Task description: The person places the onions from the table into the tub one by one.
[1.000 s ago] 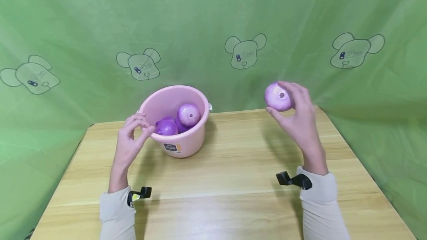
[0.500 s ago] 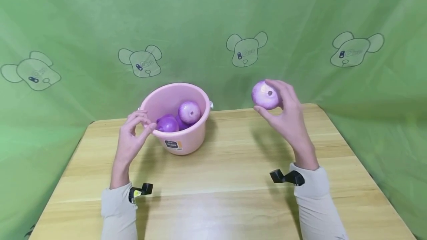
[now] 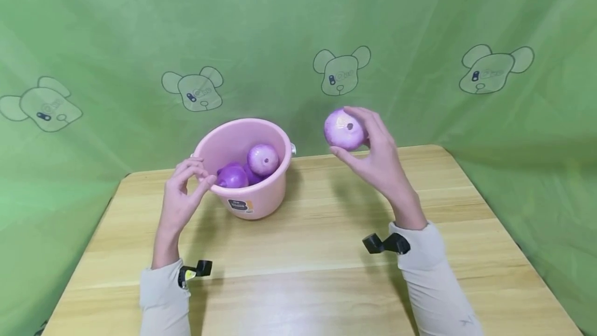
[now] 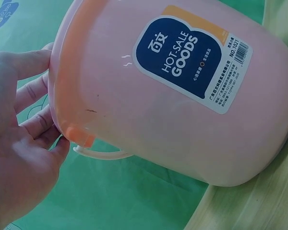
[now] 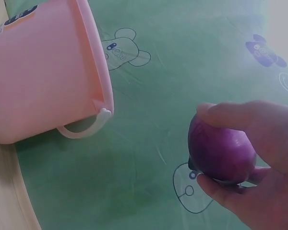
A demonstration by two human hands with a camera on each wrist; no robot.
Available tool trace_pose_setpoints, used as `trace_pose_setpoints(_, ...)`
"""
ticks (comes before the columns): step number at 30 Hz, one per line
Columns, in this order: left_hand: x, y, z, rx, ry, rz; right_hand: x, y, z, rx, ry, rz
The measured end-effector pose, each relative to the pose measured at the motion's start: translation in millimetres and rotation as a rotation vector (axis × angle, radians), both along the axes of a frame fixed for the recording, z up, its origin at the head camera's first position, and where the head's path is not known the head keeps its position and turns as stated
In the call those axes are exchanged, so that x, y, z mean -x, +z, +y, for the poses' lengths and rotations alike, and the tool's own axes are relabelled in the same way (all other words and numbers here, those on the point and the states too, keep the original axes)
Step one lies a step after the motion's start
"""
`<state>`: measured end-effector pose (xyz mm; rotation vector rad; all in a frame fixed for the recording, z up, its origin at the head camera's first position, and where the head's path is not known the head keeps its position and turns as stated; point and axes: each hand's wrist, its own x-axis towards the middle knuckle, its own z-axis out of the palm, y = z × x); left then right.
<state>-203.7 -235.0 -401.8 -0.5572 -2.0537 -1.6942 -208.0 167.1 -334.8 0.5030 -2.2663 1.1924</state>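
Note:
My right hand (image 3: 379, 162) holds a purple onion (image 3: 344, 129) between thumb and fingers, up in the air to the right of a pink plastic bucket (image 3: 268, 198). In the right wrist view the held onion (image 5: 223, 152) shows dark purple, with the bucket (image 5: 43, 81) off to its left. My left hand (image 3: 181, 202) grips the bucket's near left rim; the left wrist view shows its fingers (image 4: 36, 93) curled at the rim, beside the white handle (image 4: 103, 153). Inside the bucket lie several onions, a pale one (image 3: 263, 160) on top and a darker one (image 3: 232, 176) nearer the left hand.
The bucket stands toward the back left of a light wooden table (image 3: 289, 284). Behind and beside the table hangs a green curtain (image 3: 275, 30) printed with bear heads. Each sleeve carries a black wrist camera, such as the right one (image 3: 386, 243).
My right hand has moved left with the onion, bringing it nearer the bucket. The left hand has stayed at the rim, and the bucket stands in the same place.

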Motion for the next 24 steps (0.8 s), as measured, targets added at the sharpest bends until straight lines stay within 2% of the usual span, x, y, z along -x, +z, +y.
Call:
trace_pose_setpoints(13,-4.7,-1.2,-2.9,0.011,0.008,-0.01,6.5,-4.8,-26,0.02,0.09,-0.008)
trace_pose_setpoints(24,0.1,-2.5,-1.4,-0.005,0.003,-0.005,15.7,-5.9,-57,0.026,0.208,-0.048)
